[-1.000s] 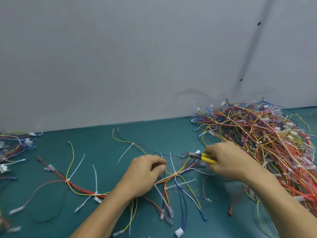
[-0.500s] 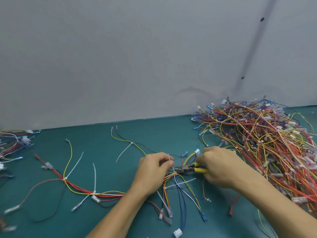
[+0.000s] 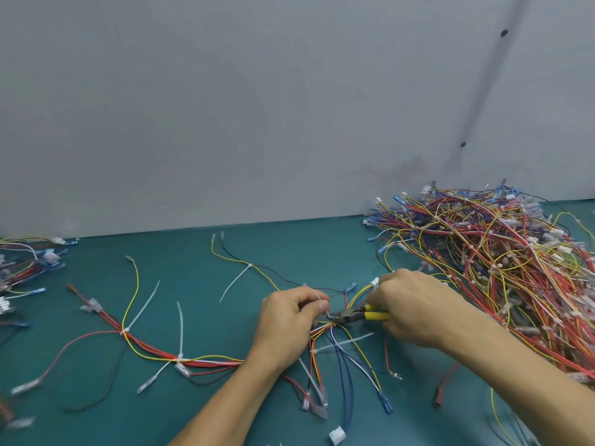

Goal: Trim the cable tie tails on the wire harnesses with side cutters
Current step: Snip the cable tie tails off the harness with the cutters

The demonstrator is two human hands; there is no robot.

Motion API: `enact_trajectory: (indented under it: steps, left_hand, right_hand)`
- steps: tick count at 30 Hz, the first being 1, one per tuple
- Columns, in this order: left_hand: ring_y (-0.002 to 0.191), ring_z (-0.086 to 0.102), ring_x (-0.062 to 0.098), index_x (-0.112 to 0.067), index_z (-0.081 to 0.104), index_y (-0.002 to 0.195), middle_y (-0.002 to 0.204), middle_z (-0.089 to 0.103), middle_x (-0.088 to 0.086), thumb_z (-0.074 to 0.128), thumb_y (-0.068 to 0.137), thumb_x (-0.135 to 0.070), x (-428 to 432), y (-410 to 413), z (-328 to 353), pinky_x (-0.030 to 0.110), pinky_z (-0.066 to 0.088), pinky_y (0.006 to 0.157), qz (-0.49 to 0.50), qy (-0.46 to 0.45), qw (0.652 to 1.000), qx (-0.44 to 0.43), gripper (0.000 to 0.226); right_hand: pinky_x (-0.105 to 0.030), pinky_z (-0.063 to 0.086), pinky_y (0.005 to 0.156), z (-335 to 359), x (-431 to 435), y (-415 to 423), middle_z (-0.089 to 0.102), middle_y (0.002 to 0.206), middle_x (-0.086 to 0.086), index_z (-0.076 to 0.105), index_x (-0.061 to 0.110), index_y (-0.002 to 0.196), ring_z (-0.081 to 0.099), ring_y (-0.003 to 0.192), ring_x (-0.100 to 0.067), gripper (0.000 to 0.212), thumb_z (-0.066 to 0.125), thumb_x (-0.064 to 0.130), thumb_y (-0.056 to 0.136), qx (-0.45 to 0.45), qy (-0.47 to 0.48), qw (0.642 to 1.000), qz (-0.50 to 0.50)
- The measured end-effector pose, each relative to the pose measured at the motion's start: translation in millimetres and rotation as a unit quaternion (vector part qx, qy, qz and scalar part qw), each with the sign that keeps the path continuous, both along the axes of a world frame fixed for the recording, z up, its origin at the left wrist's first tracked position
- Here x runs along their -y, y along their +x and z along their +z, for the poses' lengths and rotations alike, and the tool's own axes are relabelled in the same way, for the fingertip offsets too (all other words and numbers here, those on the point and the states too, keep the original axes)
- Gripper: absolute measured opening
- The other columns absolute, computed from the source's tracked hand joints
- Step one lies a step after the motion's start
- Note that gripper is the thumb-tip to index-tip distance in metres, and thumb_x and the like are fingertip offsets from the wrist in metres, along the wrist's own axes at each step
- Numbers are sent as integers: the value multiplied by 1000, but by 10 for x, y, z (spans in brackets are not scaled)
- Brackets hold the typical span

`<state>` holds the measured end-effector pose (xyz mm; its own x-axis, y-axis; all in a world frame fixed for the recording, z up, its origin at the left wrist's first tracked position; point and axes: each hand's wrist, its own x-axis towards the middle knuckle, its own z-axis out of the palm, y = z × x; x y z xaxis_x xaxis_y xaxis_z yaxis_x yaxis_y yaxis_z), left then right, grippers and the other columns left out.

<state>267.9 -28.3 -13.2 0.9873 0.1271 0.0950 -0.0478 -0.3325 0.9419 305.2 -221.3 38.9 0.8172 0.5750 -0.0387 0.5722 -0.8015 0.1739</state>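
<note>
Yellow-handled side cutters [image 3: 354, 315] are being gripped in the right hand [image 3: 415, 312], the fingers [image 3: 386, 289] being curled round the handles; whether the blades are parted cannot be told. A white cable tie tail [image 3: 327, 313] on the harness [image 3: 322, 328], near the middle of the counter [image 3: 193, 262], is being pinched by the fingers [image 3: 318, 305] of the left hand [image 3: 288, 323]. The tail is being presented just left of the blade tips, across the tool's long axis; only a short leftward advance is judged necessary.
</note>
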Motion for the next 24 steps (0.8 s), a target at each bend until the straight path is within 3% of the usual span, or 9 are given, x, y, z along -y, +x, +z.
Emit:
enact_trajectory:
  steps: [4,10,17,24]
  left_hand:
    - [49,54,2,-27,70,65,64,68,-15,67,83,-6,7,11,-8,15,46,55,7,-10,1000,-6,28]
    - [48,53,2,-27,70,63,65,68,-16,67,83,-6,17,24,-12,17,47,55,9,-11,1000,-5,29]
    - [50,52,4,-25,70,64,70,71,-13,67,83,-7,23,26,-32,20,48,58,12,-8,1000,2,27]
    - [51,53,2,-24,70,63,68,69,-16,67,83,-9,17,39,-50,21,48,58,16,3,1000,6,25]
  right_hand:
    - [-31,38,61,-19,6,6,57,95,-1,60,25,92,60,90,-27,12,49,26,87,-13,-1,1000,1]
    - [-36,51,69,-57,28,-3,57,94,-2,50,26,82,60,90,-29,3,49,26,85,-24,2,1000,1]
    - [-31,37,60,-118,49,9,58,92,0,54,24,87,59,87,-28,8,47,29,87,3,-15,1000,11]
    - [-30,32,59,-121,37,16,58,91,2,54,25,88,59,86,-28,7,48,28,85,10,-24,1000,8]
